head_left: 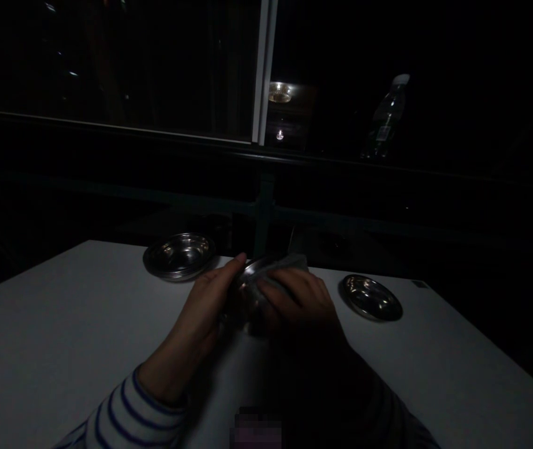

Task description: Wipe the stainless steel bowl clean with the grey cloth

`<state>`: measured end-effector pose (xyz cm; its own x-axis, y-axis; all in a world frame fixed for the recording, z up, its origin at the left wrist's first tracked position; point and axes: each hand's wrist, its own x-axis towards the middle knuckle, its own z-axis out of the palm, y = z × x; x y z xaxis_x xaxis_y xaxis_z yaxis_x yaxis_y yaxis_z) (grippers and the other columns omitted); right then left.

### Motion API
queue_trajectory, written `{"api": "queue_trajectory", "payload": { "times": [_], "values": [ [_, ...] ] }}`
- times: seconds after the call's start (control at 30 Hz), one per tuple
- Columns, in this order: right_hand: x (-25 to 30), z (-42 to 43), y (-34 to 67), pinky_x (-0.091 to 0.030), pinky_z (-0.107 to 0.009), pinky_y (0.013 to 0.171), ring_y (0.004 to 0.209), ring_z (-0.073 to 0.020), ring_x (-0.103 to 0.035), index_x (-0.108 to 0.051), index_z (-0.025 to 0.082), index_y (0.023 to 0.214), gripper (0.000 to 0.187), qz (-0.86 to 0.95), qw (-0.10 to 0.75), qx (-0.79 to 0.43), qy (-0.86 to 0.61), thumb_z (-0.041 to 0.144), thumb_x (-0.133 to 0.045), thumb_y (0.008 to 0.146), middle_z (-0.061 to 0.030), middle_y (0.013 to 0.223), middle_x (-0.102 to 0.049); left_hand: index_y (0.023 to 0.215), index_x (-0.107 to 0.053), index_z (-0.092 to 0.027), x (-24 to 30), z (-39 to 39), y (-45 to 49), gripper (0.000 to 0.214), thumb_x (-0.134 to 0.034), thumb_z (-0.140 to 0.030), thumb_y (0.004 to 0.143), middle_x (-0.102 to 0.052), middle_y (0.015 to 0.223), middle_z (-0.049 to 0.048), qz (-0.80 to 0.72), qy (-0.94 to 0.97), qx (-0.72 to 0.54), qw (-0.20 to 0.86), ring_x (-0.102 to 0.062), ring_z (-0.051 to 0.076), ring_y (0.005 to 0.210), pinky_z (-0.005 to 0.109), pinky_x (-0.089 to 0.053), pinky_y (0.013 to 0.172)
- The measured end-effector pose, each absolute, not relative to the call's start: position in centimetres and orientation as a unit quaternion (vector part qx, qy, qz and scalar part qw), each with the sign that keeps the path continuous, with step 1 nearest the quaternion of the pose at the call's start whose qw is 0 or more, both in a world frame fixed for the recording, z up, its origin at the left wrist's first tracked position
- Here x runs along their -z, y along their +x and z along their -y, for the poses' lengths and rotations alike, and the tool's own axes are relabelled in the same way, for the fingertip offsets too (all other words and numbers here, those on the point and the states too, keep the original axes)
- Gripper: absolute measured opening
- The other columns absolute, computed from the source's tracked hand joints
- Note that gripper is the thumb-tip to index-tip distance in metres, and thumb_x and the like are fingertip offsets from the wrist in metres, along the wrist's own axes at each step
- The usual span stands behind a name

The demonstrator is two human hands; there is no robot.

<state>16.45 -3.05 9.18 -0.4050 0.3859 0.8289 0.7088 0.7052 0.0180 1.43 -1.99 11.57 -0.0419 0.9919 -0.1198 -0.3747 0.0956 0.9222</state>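
Note:
Between my hands is a shiny metal bowl, held up over the white table. My left hand grips its left side, thumb along the rim. My right hand is closed on a greyish cloth and presses it against the bowl's surface. Part of the bowl is hidden behind my right hand and the cloth. To the left, near the table's far edge, sits a stack of metal bowls. A shallow metal bowl rests on the right side of the table.
Beyond the table is a dark window with a pale frame. A clear plastic bottle with a white cap stands at the back right. The scene is very dim, and a small dark label lies at the table's far right corner.

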Motion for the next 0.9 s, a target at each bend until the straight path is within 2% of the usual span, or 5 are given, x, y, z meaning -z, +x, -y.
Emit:
{"api": "queue_trajectory", "payload": {
  "times": [0.13,0.3,0.6,0.77,0.9],
  "values": [
    [-9.5,1.7,18.1,-0.046,-0.035,0.085,0.1,-0.0194,-0.053,-0.059,0.013,0.11,0.031,0.773,0.486,0.108,-0.392,0.021,-0.042,0.085,-0.0113,0.107,-0.059,0.07,-0.067,-0.016,-11.5,1.9,1.2,0.027,-0.068,-0.043,0.064,-0.065,0.06,0.0004,-0.429,0.354,-0.594,0.581,-0.058,0.012,0.054,0.022,-0.043,0.053],
    [-9.3,1.1,18.5,-0.049,-0.034,0.082,0.095,-0.0185,-0.057,-0.06,0.015,0.108,0.031,0.738,0.518,0.057,-0.428,0.021,-0.041,0.086,-0.0102,0.103,-0.061,0.07,-0.068,-0.016,-11.6,1.7,1.0,0.026,-0.068,-0.041,0.065,-0.066,0.063,0.0011,-0.415,0.357,-0.615,0.567,-0.06,0.013,0.059,0.022,-0.045,0.056],
    [-9.9,2.5,17.2,-0.045,-0.034,0.085,0.098,-0.0202,-0.052,-0.062,0.01,0.105,0.03,0.771,0.495,0.157,-0.369,0.016,-0.044,0.083,-0.0121,0.105,-0.06,0.061,-0.066,-0.015,-11.8,2.3,1.1,0.03,-0.064,-0.043,0.069,-0.063,0.056,0.0002,-0.398,0.44,-0.56,0.578,-0.054,0.01,0.051,0.02,-0.04,0.051],
    [-9.6,3.1,16.7,-0.042,-0.038,0.081,0.1,-0.0229,-0.05,-0.06,0.015,0.107,0.03,0.8,0.436,0.228,-0.342,0.027,-0.046,0.084,-0.0096,0.108,-0.06,0.064,-0.066,-0.015,-11.7,2.3,0.9,0.026,-0.061,-0.038,0.074,-0.064,0.059,0.0006,-0.365,0.477,-0.519,0.608,-0.055,0.01,0.054,0.02,-0.041,0.055],
    [-9.7,3.8,16.4,-0.039,-0.037,0.078,0.1,-0.0216,-0.05,-0.058,0.018,0.109,0.03,0.819,0.402,0.25,-0.324,0.026,-0.046,0.083,-0.0061,0.108,-0.062,0.067,-0.068,-0.016,-11.9,2.1,0.4,0.016,-0.065,-0.031,0.071,-0.065,0.061,0.0006,-0.349,0.483,-0.495,0.632,-0.055,0.01,0.057,0.02,-0.041,0.058]
  ]
}}
